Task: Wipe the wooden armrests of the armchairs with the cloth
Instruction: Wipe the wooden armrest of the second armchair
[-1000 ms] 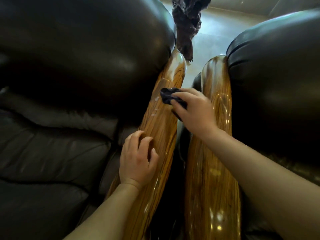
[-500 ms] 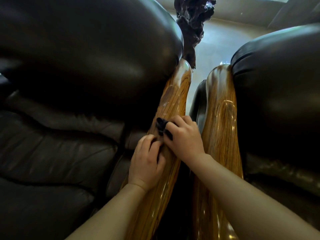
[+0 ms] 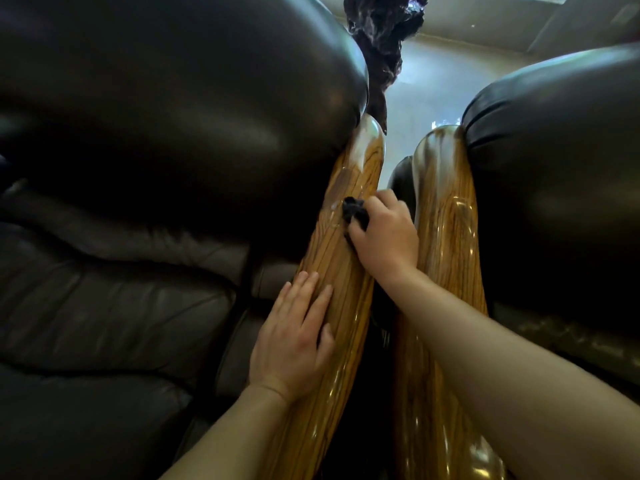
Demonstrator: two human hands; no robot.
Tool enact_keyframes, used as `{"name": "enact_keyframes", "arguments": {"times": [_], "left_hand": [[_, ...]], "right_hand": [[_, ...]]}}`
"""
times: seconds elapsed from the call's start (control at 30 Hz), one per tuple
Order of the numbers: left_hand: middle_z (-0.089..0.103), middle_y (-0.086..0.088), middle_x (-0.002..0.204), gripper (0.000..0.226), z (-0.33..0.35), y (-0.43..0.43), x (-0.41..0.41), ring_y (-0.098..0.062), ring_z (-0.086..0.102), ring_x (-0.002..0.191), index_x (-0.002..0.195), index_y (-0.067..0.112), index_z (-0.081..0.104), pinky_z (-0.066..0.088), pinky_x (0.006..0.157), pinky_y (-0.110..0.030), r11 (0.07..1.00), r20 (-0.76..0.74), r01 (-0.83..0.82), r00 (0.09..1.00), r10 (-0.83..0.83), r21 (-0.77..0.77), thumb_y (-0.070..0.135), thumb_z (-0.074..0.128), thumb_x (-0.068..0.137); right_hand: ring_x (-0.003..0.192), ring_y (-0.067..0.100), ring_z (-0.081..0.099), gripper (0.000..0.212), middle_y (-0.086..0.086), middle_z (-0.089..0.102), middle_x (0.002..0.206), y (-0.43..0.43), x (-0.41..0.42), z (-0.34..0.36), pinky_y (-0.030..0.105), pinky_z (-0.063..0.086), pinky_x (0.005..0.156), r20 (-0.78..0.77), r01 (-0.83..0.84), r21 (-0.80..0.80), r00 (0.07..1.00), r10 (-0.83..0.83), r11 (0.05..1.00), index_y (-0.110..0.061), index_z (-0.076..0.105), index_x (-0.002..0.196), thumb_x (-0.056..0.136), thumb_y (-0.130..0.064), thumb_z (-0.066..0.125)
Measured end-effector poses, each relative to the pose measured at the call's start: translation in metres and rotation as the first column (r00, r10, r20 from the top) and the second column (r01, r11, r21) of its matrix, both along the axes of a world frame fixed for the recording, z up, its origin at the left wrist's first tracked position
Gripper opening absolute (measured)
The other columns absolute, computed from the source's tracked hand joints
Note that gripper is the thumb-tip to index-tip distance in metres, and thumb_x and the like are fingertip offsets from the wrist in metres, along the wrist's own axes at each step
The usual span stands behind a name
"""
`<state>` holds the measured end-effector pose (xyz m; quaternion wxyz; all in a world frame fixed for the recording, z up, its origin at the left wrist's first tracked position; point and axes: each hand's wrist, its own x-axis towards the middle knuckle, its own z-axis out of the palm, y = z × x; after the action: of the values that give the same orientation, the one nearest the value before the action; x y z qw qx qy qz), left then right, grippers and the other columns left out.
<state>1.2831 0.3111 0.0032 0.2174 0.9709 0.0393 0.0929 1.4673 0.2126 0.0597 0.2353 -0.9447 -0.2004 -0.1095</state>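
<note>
Two glossy wooden armrests run side by side up the middle of the view. The left armrest (image 3: 339,258) belongs to the dark leather armchair on the left, the right armrest (image 3: 446,216) to the one on the right. My right hand (image 3: 384,237) presses a small dark cloth (image 3: 354,210) onto the upper part of the left armrest. My left hand (image 3: 294,337) lies flat on the same armrest lower down, fingers spread and holding nothing.
Dark leather cushions of the left armchair (image 3: 138,168) and the right armchair (image 3: 561,174) flank the armrests. A narrow dark gap (image 3: 377,327) separates them. A gnarled dark wooden piece (image 3: 381,36) stands beyond, on a pale floor (image 3: 450,74).
My right hand with the cloth slid down the left armrest next to my left hand, then back up it. My left hand's fingers have flattened out.
</note>
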Motion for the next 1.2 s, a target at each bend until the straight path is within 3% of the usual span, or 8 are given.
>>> {"name": "enact_keyframes", "arguments": {"times": [0.17, 0.37, 0.5, 0.63, 0.83, 0.9, 1.07, 1.2], "left_hand": [[0.038, -0.009, 0.156, 0.053, 0.000, 0.001, 0.000, -0.018, 0.026, 0.148, 0.144, 0.012, 0.045, 0.028, 0.119, -0.044, 0.999, 0.027, -0.038, 0.999, 0.038, -0.028, 0.030, 0.040, 0.094], [0.037, -0.011, 0.155, 0.055, 0.002, 0.000, 0.000, -0.020, 0.026, 0.148, 0.145, 0.009, 0.043, 0.031, 0.117, -0.046, 0.999, 0.024, -0.041, 0.999, 0.041, -0.011, 0.030, 0.041, 0.094], [0.035, -0.010, 0.157, 0.058, 0.002, 0.000, -0.001, -0.020, 0.022, 0.149, 0.146, 0.012, 0.041, 0.026, 0.120, -0.043, 1.000, 0.020, 0.010, 1.000, -0.011, 0.021, 0.032, 0.043, 0.092], [0.038, -0.009, 0.156, 0.055, 0.001, 0.001, 0.000, -0.019, 0.026, 0.148, 0.145, 0.014, 0.046, 0.025, 0.120, -0.041, 1.000, 0.039, 0.014, 0.999, -0.014, -0.008, 0.030, 0.045, 0.091], [0.040, -0.009, 0.154, 0.054, 0.003, 0.002, 0.000, -0.020, 0.030, 0.146, 0.143, 0.014, 0.049, 0.032, 0.117, -0.044, 1.000, 0.053, 0.013, 0.999, -0.012, -0.026, 0.028, 0.045, 0.091], [0.041, -0.009, 0.153, 0.053, 0.002, 0.002, 0.000, -0.021, 0.031, 0.146, 0.142, 0.014, 0.050, 0.033, 0.117, -0.044, 0.999, 0.061, 0.016, 0.998, -0.014, -0.030, 0.027, 0.046, 0.091], [0.041, -0.008, 0.153, 0.052, 0.003, 0.001, 0.001, -0.019, 0.030, 0.147, 0.142, 0.015, 0.050, 0.026, 0.120, -0.039, 0.999, 0.071, 0.002, 0.997, 0.002, -0.048, 0.027, 0.046, 0.091], [0.043, -0.010, 0.152, 0.052, 0.004, 0.001, 0.000, -0.022, 0.033, 0.145, 0.140, 0.014, 0.052, 0.032, 0.117, -0.043, 0.999, 0.063, 0.006, 0.998, -0.004, -0.031, 0.026, 0.047, 0.090]], "right_hand": [[0.107, 0.026, 0.051, 0.028, -0.005, 0.062, 0.127, -0.002, -0.011, -0.001, 0.040, 0.046, 0.081, 0.059, -0.216, -0.259, 0.969, 0.239, 0.941, -0.026, 0.069, 0.119, 0.093, -0.029, 0.058], [0.096, 0.019, 0.052, 0.028, -0.003, 0.062, 0.119, -0.042, -0.048, -0.007, 0.035, 0.048, 0.072, 0.093, -0.474, -0.328, 0.844, 0.528, 0.817, -0.024, 0.069, 0.111, 0.097, -0.039, 0.051], [0.091, 0.021, 0.053, 0.025, -0.002, 0.062, 0.104, -0.015, -0.016, 0.001, 0.039, 0.048, 0.068, 0.133, -0.250, -0.315, 0.943, 0.304, 0.916, -0.020, 0.070, 0.099, 0.096, -0.036, 0.050], [0.103, 0.027, 0.053, 0.025, 0.000, 0.061, 0.117, 0.012, 0.018, 0.004, 0.041, 0.049, 0.073, 0.043, 0.008, -0.288, 0.999, 0.005, 0.957, -0.018, 0.069, 0.108, 0.095, -0.033, 0.054], [0.095, 0.022, 0.051, 0.019, -0.002, 0.065, 0.109, -0.020, -0.046, -0.011, 0.036, 0.044, 0.072, 0.103, -0.356, -0.304, 0.910, 0.402, 0.884, -0.021, 0.063, 0.102, 0.095, -0.033, 0.051], [0.090, 0.020, 0.051, 0.018, -0.004, 0.064, 0.101, -0.021, -0.028, -0.006, 0.037, 0.047, 0.070, 0.067, -0.362, -0.284, 0.916, 0.395, 0.888, -0.021, 0.064, 0.097, 0.094, -0.034, 0.052], [0.095, 0.016, 0.058, 0.023, -0.005, 0.061, 0.105, 0.012, 0.049, 0.017, 0.028, 0.044, 0.072, -0.167, -0.067, 0.194, 0.981, 0.101, 0.979, -0.022, 0.067, 0.107, 0.095, -0.039, 0.058], [0.135, 0.022, 0.041, 0.046, -0.008, 0.048, 0.149, 0.006, 0.022, 0.001, 0.049, 0.037, 0.106, -0.115, -0.398, -0.243, 0.918, 0.381, 0.885, -0.032, 0.059, 0.133, 0.096, -0.056, 0.046]]}}
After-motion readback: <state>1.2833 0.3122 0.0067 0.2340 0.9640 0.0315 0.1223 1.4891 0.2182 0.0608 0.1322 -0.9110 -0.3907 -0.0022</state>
